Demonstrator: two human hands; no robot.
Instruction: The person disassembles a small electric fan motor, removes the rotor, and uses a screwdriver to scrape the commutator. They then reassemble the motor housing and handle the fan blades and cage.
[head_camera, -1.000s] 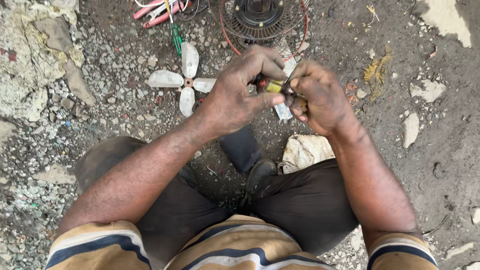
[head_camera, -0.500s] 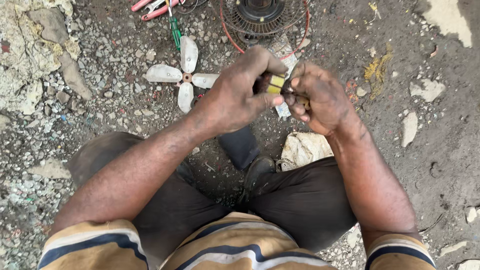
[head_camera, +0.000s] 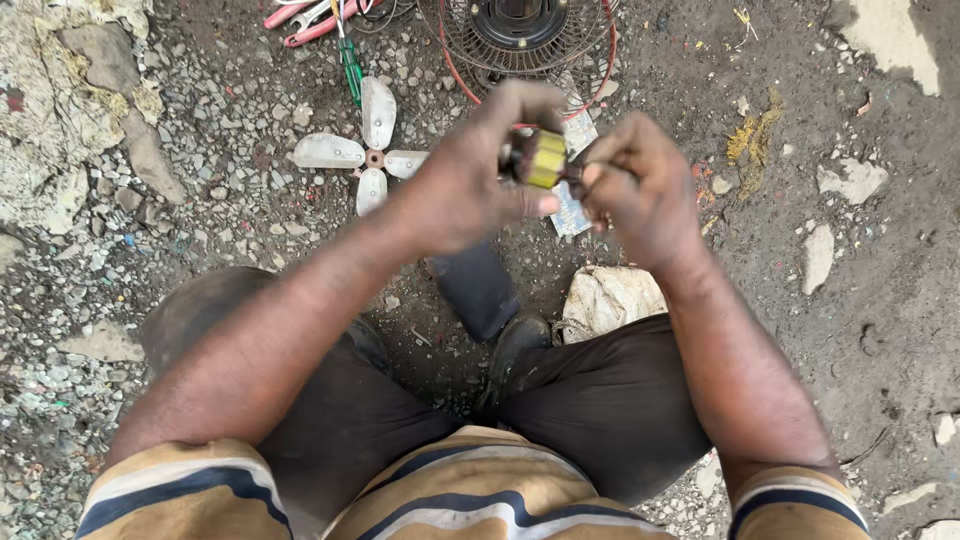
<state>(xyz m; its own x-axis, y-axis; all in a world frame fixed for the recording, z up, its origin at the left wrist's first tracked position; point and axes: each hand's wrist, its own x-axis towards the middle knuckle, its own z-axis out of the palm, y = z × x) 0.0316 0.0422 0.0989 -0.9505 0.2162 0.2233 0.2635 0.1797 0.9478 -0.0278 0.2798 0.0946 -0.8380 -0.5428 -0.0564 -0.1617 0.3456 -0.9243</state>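
Person sits on gravelly ground (head_camera: 200, 240), knees apart, both hands raised in front of the chest. Left hand (head_camera: 470, 180) is curled around a small yellow cylinder part (head_camera: 546, 158), thumb below and fingers arched over the top, pinching it. Right hand (head_camera: 635, 185) is closed in a loose fist just beside the part, its fingertips gripping the part's right end; what exactly it pinches there is too small and blurred to tell. The part sits between the two hands, held in the air above the ground, roughly over a scrap of printed paper (head_camera: 572, 205).

On the ground beyond the hands: a white fan blade (head_camera: 368, 150) with four paddles, lying flat to the left. A round wire fan guard with a dark motor (head_camera: 525, 30) at the top edge, with a red wire ring around it. A green-handled screwdriver (head_camera: 350, 65) near the fan blade, and pink-handled pliers (head_camera: 305, 18) at the top left. A crumpled pale bag (head_camera: 610, 298) lies just by the right knee. A dark flat block (head_camera: 478, 290) rests between the legs. Striped shirt (head_camera: 480, 495) fills the bottom edge.
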